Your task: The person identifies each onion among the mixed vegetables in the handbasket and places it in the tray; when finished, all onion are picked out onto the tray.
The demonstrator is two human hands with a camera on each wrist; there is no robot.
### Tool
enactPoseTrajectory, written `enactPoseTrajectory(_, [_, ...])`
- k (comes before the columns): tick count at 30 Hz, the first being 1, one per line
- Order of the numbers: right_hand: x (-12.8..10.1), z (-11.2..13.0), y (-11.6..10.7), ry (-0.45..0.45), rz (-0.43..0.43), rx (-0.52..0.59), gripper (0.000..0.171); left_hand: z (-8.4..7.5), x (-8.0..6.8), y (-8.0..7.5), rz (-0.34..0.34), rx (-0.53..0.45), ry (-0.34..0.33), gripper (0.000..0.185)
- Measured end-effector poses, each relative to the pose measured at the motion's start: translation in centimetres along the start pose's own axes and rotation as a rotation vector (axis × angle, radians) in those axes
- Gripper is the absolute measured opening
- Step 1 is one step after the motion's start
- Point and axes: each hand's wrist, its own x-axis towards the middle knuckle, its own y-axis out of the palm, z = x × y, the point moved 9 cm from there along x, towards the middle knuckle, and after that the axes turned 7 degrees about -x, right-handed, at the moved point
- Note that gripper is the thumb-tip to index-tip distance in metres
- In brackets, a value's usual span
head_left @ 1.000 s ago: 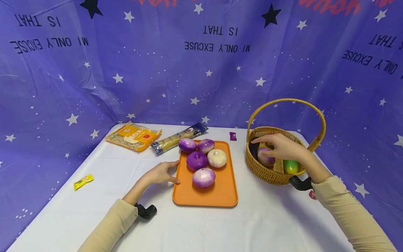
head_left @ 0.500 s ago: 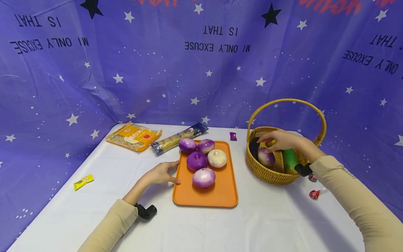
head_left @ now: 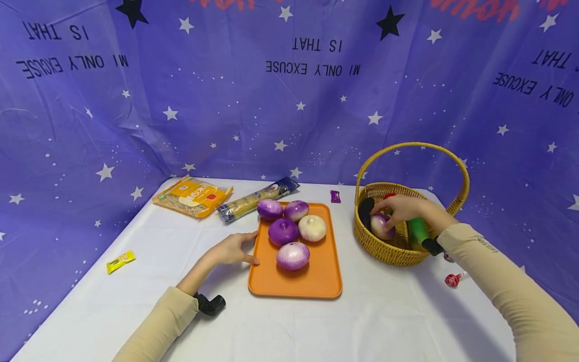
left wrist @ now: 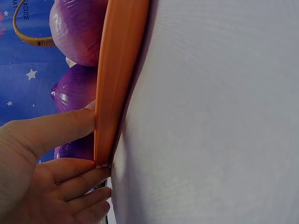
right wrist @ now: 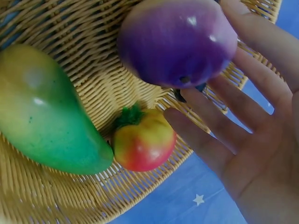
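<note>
My left hand [head_left: 230,249] lies against the left edge of the orange tray [head_left: 294,287], its thumb and fingertips touching the rim. On the tray sit several onions: a white onion [head_left: 312,228], a deep purple onion [head_left: 283,231] and purple-white onions, one of them [head_left: 293,256] at the front. Inside the wicker basket [head_left: 384,255], my right hand [head_left: 404,210] holds another purple-white onion [right wrist: 177,42] between thumb and fingers. Beside it lie a green-yellow mango [right wrist: 46,109], a red-yellow tomato [right wrist: 145,140] with green leaves, and a dark, long eggplant-like thing [head_left: 365,212].
The basket's tall handle [head_left: 413,145] arches over it. Behind the tray lie an orange bag of grain [head_left: 192,196] and a pack of noodles [head_left: 258,199]. Small sweets include a yellow packet [head_left: 120,261], a purple packet [head_left: 335,196] and a red lollipop [head_left: 453,279].
My right hand has lowered into the basket and closed its thumb and fingers round the onion there, which has tilted slightly. The left hand and tray have stayed put.
</note>
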Motion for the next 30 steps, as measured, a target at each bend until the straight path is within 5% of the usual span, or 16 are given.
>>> enactPoseTrajectory(14, [0.3,-0.3,0.3,0.054,-0.012,-0.058,0.049,0.0,0.0,0.0,-0.001,-0.005,0.005,0.088])
enactPoseTrajectory(30, [-3.2,0.2,-3.7,0.107,-0.243,-0.039,0.048,0.1,0.1,0.1,0.000,0.008,0.007,0.088])
